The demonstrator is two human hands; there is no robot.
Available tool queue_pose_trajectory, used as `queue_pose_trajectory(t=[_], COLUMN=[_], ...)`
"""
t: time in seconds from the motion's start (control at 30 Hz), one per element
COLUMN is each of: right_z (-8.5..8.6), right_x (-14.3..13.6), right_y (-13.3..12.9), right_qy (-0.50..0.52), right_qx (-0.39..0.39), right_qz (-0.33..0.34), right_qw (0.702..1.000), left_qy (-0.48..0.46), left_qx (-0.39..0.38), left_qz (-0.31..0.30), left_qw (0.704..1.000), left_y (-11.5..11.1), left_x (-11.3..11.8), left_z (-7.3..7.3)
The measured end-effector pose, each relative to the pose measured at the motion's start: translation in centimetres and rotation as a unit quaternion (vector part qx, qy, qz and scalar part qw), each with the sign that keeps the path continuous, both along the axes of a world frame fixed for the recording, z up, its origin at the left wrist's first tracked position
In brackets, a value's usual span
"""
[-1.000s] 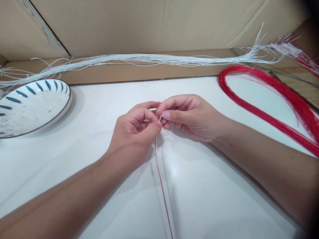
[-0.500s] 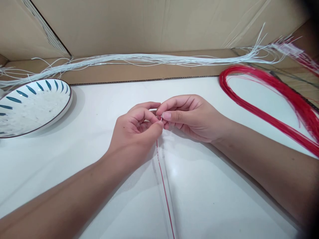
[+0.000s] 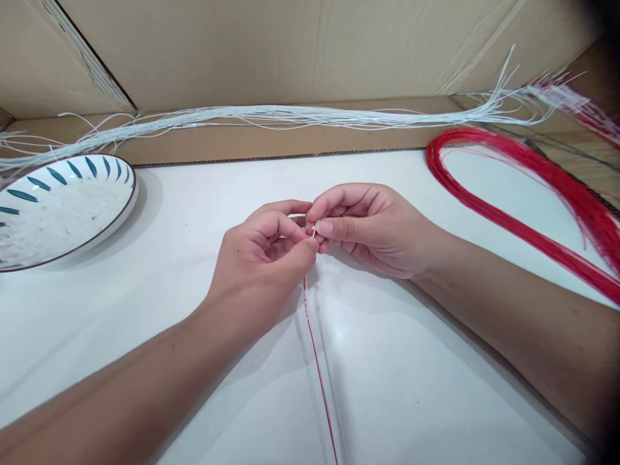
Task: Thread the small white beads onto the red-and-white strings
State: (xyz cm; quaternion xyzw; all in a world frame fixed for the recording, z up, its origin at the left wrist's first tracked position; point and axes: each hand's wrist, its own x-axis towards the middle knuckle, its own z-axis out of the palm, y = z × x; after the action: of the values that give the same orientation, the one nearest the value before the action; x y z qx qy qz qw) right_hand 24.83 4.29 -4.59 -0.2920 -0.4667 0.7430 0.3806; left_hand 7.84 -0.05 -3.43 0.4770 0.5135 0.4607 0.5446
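Both hands meet above the middle of the white table. My left hand [image 3: 268,258] pinches the top of a thin red cord [image 3: 317,361] between thumb and fingers. The cord hangs down toward the near edge, with a short stretch of red and white twists below the hand. Fingers and thumb of my right hand [image 3: 372,229] are closed on a short white strand [image 3: 314,232] that rises at the left thumb tip. How strand and cord join is hidden by the fingers.
A striped oval dish [image 3: 72,206] holding small clear pieces is at the left. Long white strands [image 3: 290,116] lie along the cardboard [image 3: 290,145] at the back. A looped red bundle [image 3: 504,226] lies at the right, with more red strands [image 3: 581,106] behind it.
A little more of the white strand shows between the fingertips. The dish appears slightly further left in view. Both hands keep nearly the same pose.
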Motion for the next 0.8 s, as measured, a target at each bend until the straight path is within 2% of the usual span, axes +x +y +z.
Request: queue_pose_trajectory(t=[0.47, 0.8], right_z=[-0.04, -0.10], right_x=[0.01, -0.01], right_y=[-0.18, -0.09], right_qy=[-0.027, -0.078], right_qx=[0.038, 0.089], right_qz=[-0.024, -0.076], right_qw=[0.999, 0.990], left_qy=[-0.032, -0.011], left_qx=[-0.015, 0.030], left_qz=[0.006, 0.021], left_qw=[0.999, 0.999], left_y=[0.06, 0.19], left_x=[-0.08, 0.14], left_z=[-0.21, -0.50])
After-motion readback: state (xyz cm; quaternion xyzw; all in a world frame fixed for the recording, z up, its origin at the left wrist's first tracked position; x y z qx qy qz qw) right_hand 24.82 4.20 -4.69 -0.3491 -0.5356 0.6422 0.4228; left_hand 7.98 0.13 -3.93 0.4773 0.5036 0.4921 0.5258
